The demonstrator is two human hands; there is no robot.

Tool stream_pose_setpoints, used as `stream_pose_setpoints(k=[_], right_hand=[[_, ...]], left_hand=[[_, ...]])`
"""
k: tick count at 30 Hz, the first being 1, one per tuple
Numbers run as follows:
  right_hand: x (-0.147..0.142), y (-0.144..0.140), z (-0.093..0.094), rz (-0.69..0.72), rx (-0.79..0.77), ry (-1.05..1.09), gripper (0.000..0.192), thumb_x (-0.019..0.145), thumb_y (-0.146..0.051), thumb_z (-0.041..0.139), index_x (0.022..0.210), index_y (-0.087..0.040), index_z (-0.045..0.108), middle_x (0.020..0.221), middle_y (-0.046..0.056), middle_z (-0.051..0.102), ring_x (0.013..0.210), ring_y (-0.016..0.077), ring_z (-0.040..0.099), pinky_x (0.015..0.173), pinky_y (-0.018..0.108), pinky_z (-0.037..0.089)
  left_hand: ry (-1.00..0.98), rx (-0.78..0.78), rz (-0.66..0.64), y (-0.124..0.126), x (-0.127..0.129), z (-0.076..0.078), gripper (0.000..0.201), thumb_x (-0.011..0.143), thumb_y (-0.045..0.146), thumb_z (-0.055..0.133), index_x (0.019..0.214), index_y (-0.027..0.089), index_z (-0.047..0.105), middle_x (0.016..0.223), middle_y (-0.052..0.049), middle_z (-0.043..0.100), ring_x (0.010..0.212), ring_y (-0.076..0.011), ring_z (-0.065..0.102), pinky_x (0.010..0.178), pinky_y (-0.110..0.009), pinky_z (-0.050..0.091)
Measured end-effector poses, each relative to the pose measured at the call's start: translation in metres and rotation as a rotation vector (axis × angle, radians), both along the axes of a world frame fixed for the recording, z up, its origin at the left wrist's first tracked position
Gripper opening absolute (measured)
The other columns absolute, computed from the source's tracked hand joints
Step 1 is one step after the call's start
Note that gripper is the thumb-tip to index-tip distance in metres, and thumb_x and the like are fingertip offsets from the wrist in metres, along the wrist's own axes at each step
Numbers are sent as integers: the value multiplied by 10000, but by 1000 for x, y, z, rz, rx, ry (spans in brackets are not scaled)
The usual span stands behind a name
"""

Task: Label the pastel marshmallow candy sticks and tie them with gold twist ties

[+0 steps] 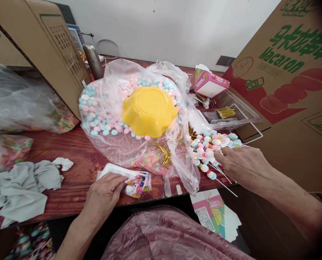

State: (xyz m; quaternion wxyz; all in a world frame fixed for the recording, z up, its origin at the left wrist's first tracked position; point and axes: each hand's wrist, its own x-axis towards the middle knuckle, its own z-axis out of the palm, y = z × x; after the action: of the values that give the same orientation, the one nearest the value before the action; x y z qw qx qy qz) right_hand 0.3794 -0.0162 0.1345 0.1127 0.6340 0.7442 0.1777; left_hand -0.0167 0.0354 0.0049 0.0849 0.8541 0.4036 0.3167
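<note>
My left hand [106,193] is closed on the edge of a stack of printed plastic bags [137,184] lying at the table's front edge. At the right, my right hand [238,164] reaches onto a pile of candy skewers [208,144], pastel pink, blue and white pieces on thin white sticks. Its fingers are curled at the skewers, and the fingertips are partly hidden. Between the hands lies a large clear plastic bag [117,148] full of pastel candies [96,119]. An upturned yellow scalloped bowl [151,110] rests on it. Gold twist ties [164,155] lie on the bag's near side.
A tall Macaron carton [287,119] stands right, another carton [55,47] left. Behind the skewers are a clear tray [242,108] with gold ties and a small pink box [211,83]. Grey cloth [25,184] and bagged candies [14,148] lie left. Printed card [215,213] sits below the edge.
</note>
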Motion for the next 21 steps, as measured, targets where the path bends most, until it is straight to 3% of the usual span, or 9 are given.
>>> stream_pose_setpoints(k=[3, 5, 15, 18, 21], right_hand=[[-6, 4, 4, 18, -148, -195, 198, 718, -26, 571, 775, -195, 657, 619, 66, 624, 520, 208, 562, 492, 320, 129], [-9, 7, 4, 11, -162, -232, 221, 732, -4, 550, 790, -187, 660, 647, 70, 635, 528, 209, 579, 483, 317, 123], [-45, 25, 3, 126, -185, -144, 322, 668, 107, 483, 582, -179, 605, 556, 74, 610, 468, 162, 520, 458, 310, 192], [-57, 28, 9, 139, -242, -170, 331, 665, 109, 477, 573, -183, 604, 554, 72, 616, 476, 171, 538, 454, 310, 212], [-52, 26, 20, 120, -270, -220, 269, 686, 63, 534, 619, -180, 626, 574, 74, 632, 479, 181, 559, 446, 305, 178]], left_hand=[[3, -4, 1, -2, -1, -3, 265, 951, 246, 499, 878, 183, 746, 861, -37, 758, 756, -162, 706, 695, -265, 575], [-11, -11, 5, -2, -2, -4, 261, 946, 234, 500, 884, 180, 747, 868, -39, 758, 769, -163, 707, 706, -265, 576], [-52, -41, -17, -1, -6, -4, 260, 955, 222, 480, 932, 168, 734, 889, -45, 747, 795, -157, 700, 724, -250, 566], [-46, -45, -21, -2, -6, -4, 256, 953, 214, 476, 953, 171, 728, 914, -49, 747, 820, -164, 701, 740, -259, 567], [-56, -51, -19, -3, -6, -4, 255, 951, 203, 475, 955, 167, 727, 916, -50, 748, 819, -161, 704, 740, -253, 566]])
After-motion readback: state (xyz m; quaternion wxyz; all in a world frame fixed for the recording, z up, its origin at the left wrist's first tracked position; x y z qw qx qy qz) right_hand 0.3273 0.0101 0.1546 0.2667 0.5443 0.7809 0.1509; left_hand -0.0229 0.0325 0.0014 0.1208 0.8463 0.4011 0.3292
